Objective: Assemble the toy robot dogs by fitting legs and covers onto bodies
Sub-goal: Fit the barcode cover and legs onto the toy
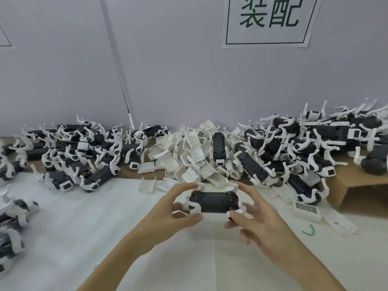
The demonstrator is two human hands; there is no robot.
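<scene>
A black toy dog body (213, 201) with white legs at its corners hangs level above the white sheet, held between both hands. My left hand (177, 211) grips its left end, thumb underneath and fingers curled over the top. My right hand (252, 215) grips the right end, thumb and fingers pinching near a white leg (241, 210). A heap of loose white covers (189, 156) lies just behind the body.
Piles of black-and-white toy dogs lie at the back left (73, 152) and back right (304, 148). A cardboard box (361, 183) stands at the right. A white block with a barcode (307, 211) and a green wire tie (309, 230) lie right of my hands.
</scene>
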